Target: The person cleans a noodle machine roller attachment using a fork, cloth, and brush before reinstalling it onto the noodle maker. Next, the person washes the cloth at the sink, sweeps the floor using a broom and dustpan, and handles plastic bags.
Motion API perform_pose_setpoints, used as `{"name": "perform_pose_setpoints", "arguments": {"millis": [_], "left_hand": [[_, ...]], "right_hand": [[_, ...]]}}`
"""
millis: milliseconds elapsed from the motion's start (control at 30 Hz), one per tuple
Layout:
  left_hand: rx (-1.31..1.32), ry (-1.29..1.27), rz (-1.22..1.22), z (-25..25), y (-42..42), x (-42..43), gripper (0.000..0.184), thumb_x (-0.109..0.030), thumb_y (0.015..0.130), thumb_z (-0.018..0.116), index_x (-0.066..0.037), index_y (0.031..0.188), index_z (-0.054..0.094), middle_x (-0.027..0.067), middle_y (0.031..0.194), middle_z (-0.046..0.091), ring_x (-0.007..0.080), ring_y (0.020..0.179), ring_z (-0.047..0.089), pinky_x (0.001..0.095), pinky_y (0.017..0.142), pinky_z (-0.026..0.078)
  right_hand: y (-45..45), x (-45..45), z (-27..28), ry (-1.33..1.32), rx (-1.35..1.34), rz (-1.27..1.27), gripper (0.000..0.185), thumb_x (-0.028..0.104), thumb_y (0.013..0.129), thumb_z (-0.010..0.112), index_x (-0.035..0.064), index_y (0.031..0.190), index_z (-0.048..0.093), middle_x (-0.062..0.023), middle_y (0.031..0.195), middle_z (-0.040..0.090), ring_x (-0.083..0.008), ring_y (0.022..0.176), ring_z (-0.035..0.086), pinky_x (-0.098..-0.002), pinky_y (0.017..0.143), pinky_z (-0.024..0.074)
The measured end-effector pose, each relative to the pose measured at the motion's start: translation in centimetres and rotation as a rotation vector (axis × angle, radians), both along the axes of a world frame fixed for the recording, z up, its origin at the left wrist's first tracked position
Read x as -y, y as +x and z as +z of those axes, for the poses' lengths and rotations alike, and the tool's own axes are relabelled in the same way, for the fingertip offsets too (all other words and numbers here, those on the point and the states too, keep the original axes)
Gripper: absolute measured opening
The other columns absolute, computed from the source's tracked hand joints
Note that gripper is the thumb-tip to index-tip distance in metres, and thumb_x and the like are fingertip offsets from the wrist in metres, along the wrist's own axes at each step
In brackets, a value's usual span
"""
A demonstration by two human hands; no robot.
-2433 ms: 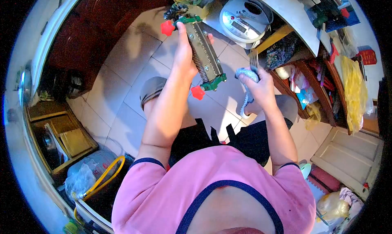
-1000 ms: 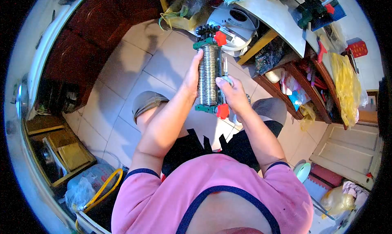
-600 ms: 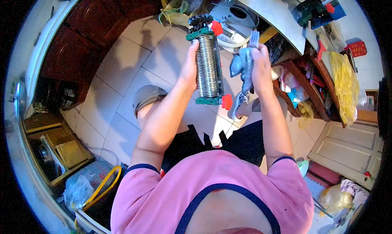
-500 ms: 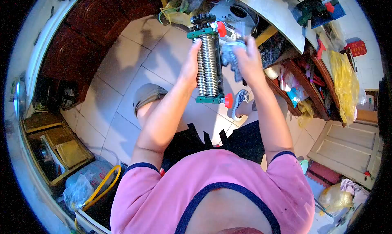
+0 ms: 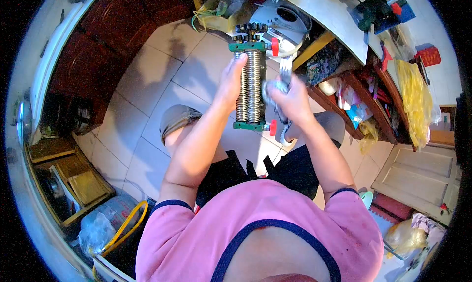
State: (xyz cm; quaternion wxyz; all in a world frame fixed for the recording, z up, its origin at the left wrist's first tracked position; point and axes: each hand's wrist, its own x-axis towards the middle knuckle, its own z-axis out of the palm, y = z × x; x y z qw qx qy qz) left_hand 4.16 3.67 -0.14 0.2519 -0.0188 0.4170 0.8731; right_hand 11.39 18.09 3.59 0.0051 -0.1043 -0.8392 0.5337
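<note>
My left hand (image 5: pixel 230 85) grips the left side of a noodle cutter roller unit (image 5: pixel 248 88), its thumb on the ridged steel rollers. The unit is upright in view, with green end plates, red knobs on the right and dark gears at the top. Just to its right, my right hand (image 5: pixel 294 102) is closed round a bunched grey-blue cloth (image 5: pixel 276 89), which is blurred. A silver fork-like tool (image 5: pixel 285 68) sticks up from the same hand. Whether the cloth touches the rollers, I cannot tell.
Behind the unit stands a grey-white appliance (image 5: pixel 282 19) on the tiled floor (image 5: pixel 160 100). Open shelves (image 5: pixel 364 102) with bags line the right, beside a hanging yellow bag (image 5: pixel 415 105). A gas cylinder (image 5: pixel 110 215) with a yellow hose is at lower left.
The roller unit has shifted slightly down in view and turned a little. My right hand with the cloth has moved downward, and the fork-like tool shows more clearly.
</note>
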Motion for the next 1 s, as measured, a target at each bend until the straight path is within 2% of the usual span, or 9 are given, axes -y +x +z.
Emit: {"name": "perform_pose_setpoints", "arguments": {"millis": [100,267,333,367,500,667,733,933,1000], "left_hand": [[0.018,-0.038,-0.057,1.4,0.9,0.0,0.035,-0.039,0.088,0.044,-0.007,0.099,0.052,0.0037,0.075,0.057,0.0104,0.059,0.056,0.0251,0.052,0.047],[0.049,-0.015,0.017,0.8,-0.6,0.7,0.035,-0.039,0.087,0.045,-0.006,0.097,0.053,0.0045,0.075,0.059,0.0117,0.06,0.057,0.0251,0.051,0.047],[-0.019,-0.052,0.03,0.2,-1.0,0.7,0.043,-0.046,0.085,0.045,-0.006,0.096,0.057,0.0057,0.073,0.061,0.0138,0.057,0.059,0.0273,0.052,0.051],[-0.02,-0.058,0.026,0.0,-1.0,0.7,0.043,-0.046,0.085,0.045,-0.006,0.096,0.057,0.0057,0.073,0.061,0.0138,0.057,0.059,0.0273,0.052,0.051],[0.043,-0.002,-0.004,0.7,-0.6,0.3,0.045,-0.047,0.086,0.044,-0.005,0.097,0.056,0.006,0.072,0.061,0.0146,0.057,0.059,0.0272,0.052,0.051],[0.039,0.007,-0.004,-0.1,-0.8,-0.2,0.042,-0.044,0.086,0.045,-0.005,0.097,0.056,0.0065,0.072,0.06,0.0152,0.057,0.059,0.0275,0.052,0.05],[-0.086,-0.072,0.07,0.1,-0.2,-0.1,0.031,-0.032,0.087,0.051,-0.003,0.099,0.053,0.0039,0.08,0.057,0.0101,0.065,0.055,0.0244,0.057,0.046],[-0.154,-0.156,0.071,0.6,-0.4,-0.1,0.028,-0.029,0.087,0.052,-0.004,0.099,0.053,0.0023,0.08,0.057,0.0088,0.067,0.054,0.0241,0.059,0.045],[-0.114,-0.145,0.078,0.7,-0.3,-0.1,0.029,-0.031,0.087,0.051,-0.005,0.098,0.054,0.0025,0.08,0.057,0.0093,0.066,0.054,0.0244,0.058,0.045]], "right_hand": [[-2.3,0.5,0.9,0.031,-0.307,-0.066,0.028,0.02,0.074,0.067,0.0014,0.086,0.05,-0.0018,0.075,0.055,-0.007,0.066,0.05,-0.0238,0.06,0.0436],[0.7,0.0,-1.3,-0.106,0.065,0.108,0.025,0.018,0.073,0.066,0.0022,0.085,0.05,-0.0009,0.073,0.053,-0.0068,0.064,0.049,-0.0229,0.058,0.0425],[1.2,-1.9,-1.7,-0.104,0.282,0.317,0.023,0.016,0.073,0.066,0.0039,0.084,0.049,0.0003,0.072,0.052,-0.0057,0.064,0.048,-0.0219,0.056,0.0412],[1.4,-2.4,-1.7,0.123,0.203,0.412,0.022,0.014,0.073,0.066,0.0054,0.084,0.049,0.001,0.072,0.052,-0.005,0.063,0.047,-0.0212,0.055,0.0403],[0.7,-3.8,-0.3,-0.164,0.183,0.215,0.027,0.016,0.07,0.068,0.0053,0.086,0.05,0.0001,0.075,0.053,-0.0071,0.068,0.049,-0.0227,0.061,0.042],[-0.2,-0.6,-0.9,-0.159,0.248,0.368,0.034,0.015,0.069,0.066,0.0007,0.097,0.054,-0.0057,0.084,0.058,-0.0102,0.073,0.053,-0.025,0.067,0.0442],[-0.2,-0.2,-1.2,-0.069,0.203,0.424,0.035,0.016,0.066,0.065,-0.003,0.095,0.056,-0.0106,0.082,0.06,-0.0157,0.075,0.056,-0.0292,0.07,0.0455],[1.2,-0.4,-2.1,0.13,0.044,0.175,0.031,0.02,0.069,0.069,-0.0015,0.088,0.058,-0.0089,0.073,0.063,-0.0154,0.065,0.06,-0.0295,0.061,0.0474],[1.3,-0.4,-2.6,-0.191,0.055,-0.075,0.024,0.02,0.075,0.067,0.0008,0.086,0.059,-0.0067,0.076,0.063,-0.013,0.067,0.06,-0.0284,0.061,0.048]]}}
